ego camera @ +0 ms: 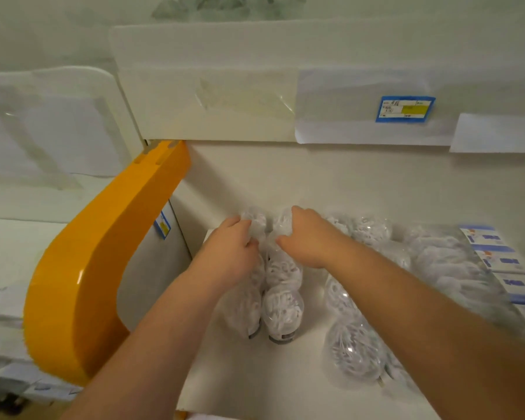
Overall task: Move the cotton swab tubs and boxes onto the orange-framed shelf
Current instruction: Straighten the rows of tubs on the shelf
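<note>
Clear round tubs of white cotton swabs stand in rows on the white shelf board beside the orange frame. My left hand grips a tub at the back of the left row. My right hand is closed on the neighbouring tub at the back of the second row. In front of my hands stand two more tubs. Further tubs stand to the right. Blue-and-white swab boxes lie in a line at the far right.
The upper shelf's front edge carries taped paper and a blue price label. A small blue tag hangs on the side panel under the orange frame. Another white shelf unit stands to the left.
</note>
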